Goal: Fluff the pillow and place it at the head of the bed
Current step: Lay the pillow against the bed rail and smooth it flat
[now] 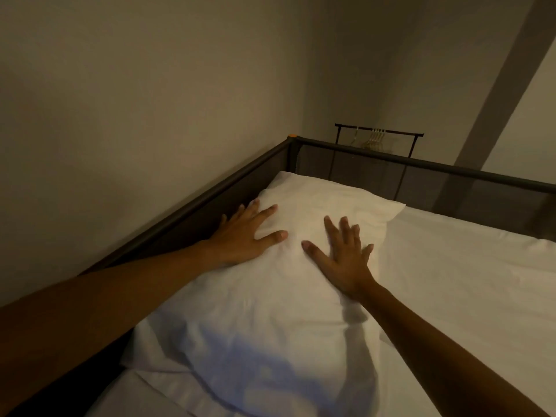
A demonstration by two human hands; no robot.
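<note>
A white pillow [270, 302] lies on the white bed sheet [469, 290], running along the dark side rail toward the far corner of the bed. My left hand [243, 233] rests flat on the pillow's far left part, fingers spread, close to the rail. My right hand [346, 254] lies flat on the pillow's top a little to the right, fingers spread too. Neither hand grips the fabric.
A dark metal bed frame [391, 161] with mesh panels borders the mattress on the left and far sides. Plain walls stand close behind it. A black clothes rack [379, 132] with several hangers stands beyond the far rail.
</note>
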